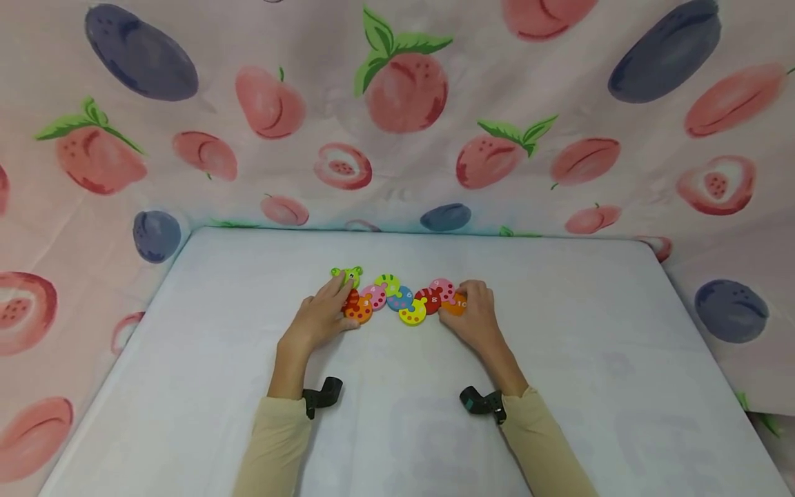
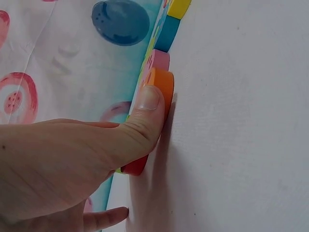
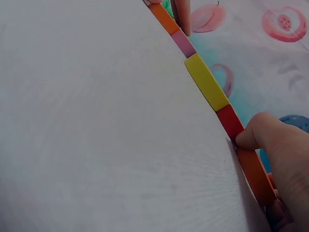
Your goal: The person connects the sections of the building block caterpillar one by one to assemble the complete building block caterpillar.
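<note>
A caterpillar puzzle (image 1: 399, 298) of numbered, brightly coloured round pieces lies in a wavy row on the white table. My left hand (image 1: 317, 316) lies over its left end, fingers across the green head piece (image 1: 353, 275). In the left wrist view, the thumb presses on the orange piece (image 2: 168, 89) marked 3. At the opposite end my right hand (image 1: 477, 319) pinches the orange piece (image 1: 454, 306) marked 10. The right wrist view shows the thumb where this orange piece (image 3: 255, 174) meets the red piece (image 3: 231, 122). The left hand partly hides the piece between head and 3.
The white-covered table (image 1: 397, 428) surrounds the puzzle. Behind it and at the sides hangs a fruit-print cloth (image 1: 404, 172). A black wrist camera is strapped on each arm, left camera (image 1: 326, 393) and right camera (image 1: 481, 402), just beyond the beige sleeves.
</note>
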Demonstrator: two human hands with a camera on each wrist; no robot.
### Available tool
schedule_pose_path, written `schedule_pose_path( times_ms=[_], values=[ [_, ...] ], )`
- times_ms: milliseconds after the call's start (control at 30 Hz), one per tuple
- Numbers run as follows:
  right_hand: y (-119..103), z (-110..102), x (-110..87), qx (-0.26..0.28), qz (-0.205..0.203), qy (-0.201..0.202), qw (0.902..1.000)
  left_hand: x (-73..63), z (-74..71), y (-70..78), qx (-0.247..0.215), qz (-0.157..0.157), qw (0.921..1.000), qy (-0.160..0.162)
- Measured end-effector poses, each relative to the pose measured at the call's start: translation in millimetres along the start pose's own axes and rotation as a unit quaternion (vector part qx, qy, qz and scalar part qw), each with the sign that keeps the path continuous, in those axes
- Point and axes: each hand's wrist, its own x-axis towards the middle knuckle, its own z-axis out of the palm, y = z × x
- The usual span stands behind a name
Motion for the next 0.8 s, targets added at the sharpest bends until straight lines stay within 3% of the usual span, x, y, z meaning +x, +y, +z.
schedule_pose_path(
  times_ms=[267, 500, 667, 800],
  values=[
    [-1.9, -1.0, -1.8, -0.009, 0.020, -0.026, 0.9994, -2.6, 2.2, 0.1, 0.008, -0.011, 0.9999, 0.000],
    [-3.3, -11.2, -0.7, -0.021, 0.035, -0.042, 0.9983, 1.1, 4.5, 2.8, 0.011, -0.003, 0.9999, 0.002],
    [-2.2, -19.9, -1.3, -0.024, 0.044, -0.073, 0.9961, 1.1, 2.2, 0.3, -0.025, -0.008, 0.9996, -0.010],
    [-1.5, -34.6, -4.0, -0.011, 0.049, -0.088, 0.9948, -0.2, -5.2, -8.1, -0.039, -0.021, 0.9990, 0.009]
  ],
)
